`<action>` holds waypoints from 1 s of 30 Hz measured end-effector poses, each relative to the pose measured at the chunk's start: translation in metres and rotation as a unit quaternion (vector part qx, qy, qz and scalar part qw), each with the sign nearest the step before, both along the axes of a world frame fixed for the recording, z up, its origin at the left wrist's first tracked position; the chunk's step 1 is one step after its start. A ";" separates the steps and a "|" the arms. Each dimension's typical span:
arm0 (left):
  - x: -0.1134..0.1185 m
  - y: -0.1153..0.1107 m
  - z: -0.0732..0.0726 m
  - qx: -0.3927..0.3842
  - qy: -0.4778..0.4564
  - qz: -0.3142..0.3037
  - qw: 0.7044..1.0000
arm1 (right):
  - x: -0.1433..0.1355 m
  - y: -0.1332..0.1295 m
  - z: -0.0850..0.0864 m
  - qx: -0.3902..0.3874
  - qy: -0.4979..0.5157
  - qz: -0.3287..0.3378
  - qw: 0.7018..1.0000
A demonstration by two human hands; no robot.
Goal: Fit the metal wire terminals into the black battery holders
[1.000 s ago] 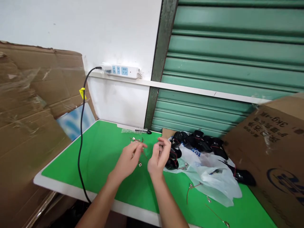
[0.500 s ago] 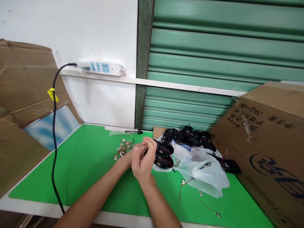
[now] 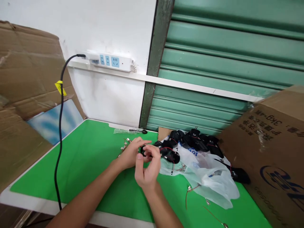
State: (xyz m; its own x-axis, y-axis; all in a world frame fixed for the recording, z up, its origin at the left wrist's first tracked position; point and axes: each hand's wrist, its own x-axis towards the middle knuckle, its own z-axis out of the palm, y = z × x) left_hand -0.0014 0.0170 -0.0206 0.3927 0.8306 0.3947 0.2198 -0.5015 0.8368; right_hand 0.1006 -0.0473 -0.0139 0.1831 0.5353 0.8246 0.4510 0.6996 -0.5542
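Note:
My left hand (image 3: 131, 155) is closed around a black plastic part (image 3: 142, 150), most of which is covered by fingers. Facing it, my right hand (image 3: 149, 166) curls its fingers against the same part, its thumb raised. What the right fingertips touch is partly hidden. Just beyond the hands, black plastic housings (image 3: 173, 155) with thin red wires rest on a white plastic bag (image 3: 201, 174). Behind my left hand lies a pile of small silvery pieces with reddish-brown wires (image 3: 124, 145), partly covered by that hand.
More black housings (image 3: 199, 142) are heaped by the green shutter (image 3: 190, 101). Loose wired pieces (image 3: 189, 188) lie front right on the green mat (image 3: 78, 171). Cardboard stands at left (image 3: 28, 69) and right (image 3: 268, 142). A black cable (image 3: 60, 126) hangs from the power strip (image 3: 114, 61).
The view has shifted, so the scene sits further right and the shutter tilts more. My hands have parted slightly, and the black part now shows between them.

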 end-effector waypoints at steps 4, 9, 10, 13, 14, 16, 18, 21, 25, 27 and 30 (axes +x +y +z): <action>-0.011 0.006 0.008 0.022 -0.007 0.090 0.996 | 0.005 0.006 -0.001 0.012 0.059 -0.018 0.998; -0.010 0.008 0.009 0.017 -0.032 0.194 0.980 | 0.012 0.029 -0.001 -0.201 0.221 -0.029 0.954; -0.009 0.008 0.009 0.015 -0.032 0.210 0.977 | 0.013 0.033 -0.001 -0.247 0.240 -0.011 0.939; -0.005 0.006 0.007 -0.018 -0.039 0.227 0.973 | 0.016 0.041 -0.001 -0.330 0.282 0.039 0.900; -0.004 0.005 0.006 -0.037 -0.047 0.219 0.974 | 0.016 0.043 -0.002 -0.341 0.297 0.051 0.891; -0.003 0.005 0.005 -0.074 -0.067 0.188 0.977 | 0.018 0.046 -0.003 -0.347 0.328 0.067 0.876; -0.004 0.005 0.003 -0.103 -0.084 0.146 0.980 | 0.020 0.050 -0.004 -0.341 0.356 0.072 0.867; -0.005 0.004 0.002 -0.139 -0.111 0.084 0.980 | 0.022 0.057 -0.006 -0.326 0.370 0.058 0.868; -0.005 0.001 0.004 -0.175 -0.123 0.043 0.976 | 0.026 0.069 -0.006 -0.309 0.349 0.036 0.884; -0.004 0.001 0.006 -0.190 -0.113 0.032 0.975 | 0.029 0.074 -0.005 -0.293 0.329 0.034 0.897; -0.004 0.004 0.007 -0.253 -0.123 0.011 0.959 | 0.035 0.077 -0.006 -0.278 0.324 0.041 0.903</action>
State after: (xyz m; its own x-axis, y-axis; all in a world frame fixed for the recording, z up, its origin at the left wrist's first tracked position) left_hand -0.0059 0.0215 -0.0131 0.3198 0.9473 0.0162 -0.0096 -0.0139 0.9999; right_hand 0.1353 0.0302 -0.0198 0.4726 0.8670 0.1579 -0.1352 0.2483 -0.9592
